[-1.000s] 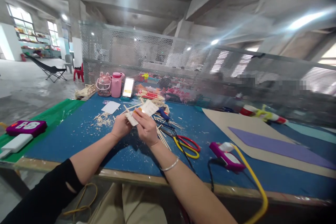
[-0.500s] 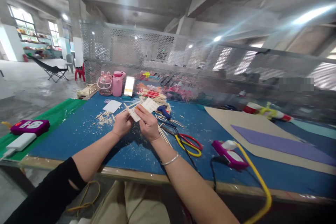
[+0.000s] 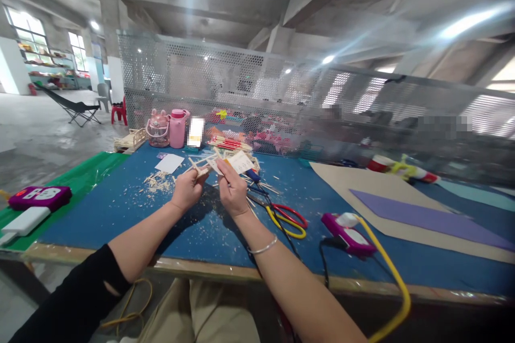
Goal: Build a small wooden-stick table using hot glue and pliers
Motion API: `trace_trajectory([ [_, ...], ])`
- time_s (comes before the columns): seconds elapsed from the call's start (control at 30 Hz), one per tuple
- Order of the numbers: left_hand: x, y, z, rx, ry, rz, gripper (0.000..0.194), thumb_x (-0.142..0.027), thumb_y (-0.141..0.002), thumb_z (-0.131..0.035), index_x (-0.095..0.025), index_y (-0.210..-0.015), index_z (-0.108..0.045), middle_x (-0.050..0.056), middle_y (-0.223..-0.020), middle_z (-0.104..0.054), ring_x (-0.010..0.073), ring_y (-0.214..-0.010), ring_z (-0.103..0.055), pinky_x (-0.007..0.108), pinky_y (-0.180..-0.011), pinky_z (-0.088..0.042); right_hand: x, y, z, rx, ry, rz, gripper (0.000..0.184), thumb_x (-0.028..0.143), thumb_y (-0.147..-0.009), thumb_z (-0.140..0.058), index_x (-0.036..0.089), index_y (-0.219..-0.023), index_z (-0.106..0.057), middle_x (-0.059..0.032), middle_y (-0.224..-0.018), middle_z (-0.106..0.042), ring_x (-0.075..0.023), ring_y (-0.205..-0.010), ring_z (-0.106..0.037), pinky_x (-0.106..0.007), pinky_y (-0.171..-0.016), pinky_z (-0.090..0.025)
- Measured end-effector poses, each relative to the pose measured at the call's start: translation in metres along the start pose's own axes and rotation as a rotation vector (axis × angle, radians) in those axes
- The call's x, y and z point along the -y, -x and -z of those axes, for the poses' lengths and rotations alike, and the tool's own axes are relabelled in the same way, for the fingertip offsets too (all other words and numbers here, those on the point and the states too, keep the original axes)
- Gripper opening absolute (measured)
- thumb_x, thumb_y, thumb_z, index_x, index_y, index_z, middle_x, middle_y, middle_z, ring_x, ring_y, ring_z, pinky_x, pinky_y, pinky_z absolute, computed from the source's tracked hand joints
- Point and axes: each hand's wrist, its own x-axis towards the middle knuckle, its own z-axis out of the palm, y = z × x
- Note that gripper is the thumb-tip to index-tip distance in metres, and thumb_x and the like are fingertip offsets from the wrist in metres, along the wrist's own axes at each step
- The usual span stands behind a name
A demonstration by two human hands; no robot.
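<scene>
Bench (image 3: 132,209) comes first, blue-topped and wide, running beneath both my forearms. On its right side lies a tan sheet (image 3: 338,185), a purple sheet (image 3: 402,214) across it. Nearer my right wrist rest scissors (image 3: 287,220) with red and yellow handles, and beyond that wrist a blue tool (image 3: 252,175) sits partly behind the paper.

My left grip (image 3: 188,190) is closed on a small piece of joined wooden sticks (image 3: 195,165), raised over the middle of the bench. My right grip (image 3: 233,191) has its fingers pinched on printed paper (image 3: 241,162), held just beside the sticks; whether the two touch, I cannot tell.

I judge this to be a handling step, paper against stickwork, and any move from here calls for a steady left hold and a light right one. Smallest of all, wood crumbs (image 3: 161,182) lie scattered left of my grips.
</scene>
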Motion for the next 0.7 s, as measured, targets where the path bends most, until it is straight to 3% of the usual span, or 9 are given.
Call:
trace_trajectory([
  [0.17,0.000,0.001,0.000,0.040,-0.035,-0.007,0.016,-0.015,-0.073,-0.050,-0.015,-0.076,-0.066,0.008,-0.074,-0.070,0.0195,-0.067,-0.063,0.027,-0.062,-0.048,0.003,0.003,-0.005,0.136,-0.056,0.091,0.042,0.016,-0.085,-0.041,0.019,-0.126,-0.050,-0.0084,-0.128,-0.053,-0.0176,-0.119,-0.048,-0.036,-0.100,-0.042],
  [0.37,0.001,0.001,-0.001,0.088,-0.056,-0.032,0.017,-0.008,-0.069,-0.050,-0.016,-0.072,-0.064,0.007,-0.073,-0.068,0.0185,-0.068,-0.063,0.025,-0.062,-0.046,0.000,0.005,-0.007,0.151,0.013,0.068,0.043,0.021,-0.085,-0.044,0.020,-0.128,-0.048,-0.0093,-0.131,-0.050,-0.0191,-0.121,-0.047,-0.037,-0.102,-0.040],
  [0.5,0.000,0.001,-0.003,0.104,-0.080,-0.031,0.012,-0.010,-0.069,-0.054,-0.015,-0.070,-0.064,0.008,-0.070,-0.067,0.0187,-0.067,-0.062,0.025,-0.062,-0.045,0.002,0.005,-0.008,0.225,-0.032,0.157,0.042,0.020,-0.087,-0.042,0.022,-0.128,-0.049,-0.0066,-0.134,-0.047,-0.0172,-0.120,-0.047,-0.032,-0.100,-0.043],
  [0.7,-0.002,0.005,-0.003,0.089,-0.077,-0.028,0.017,-0.018,-0.077,-0.049,-0.017,-0.078,-0.065,0.007,-0.074,-0.068,0.0171,-0.065,-0.061,0.024,-0.060,-0.046,-0.007,0.002,-0.005,0.113,0.040,0.038,0.036,0.023,-0.089,-0.042,0.024,-0.123,-0.054,-0.0056,-0.127,-0.054,-0.0182,-0.116,-0.051,-0.035,-0.100,-0.043],
])
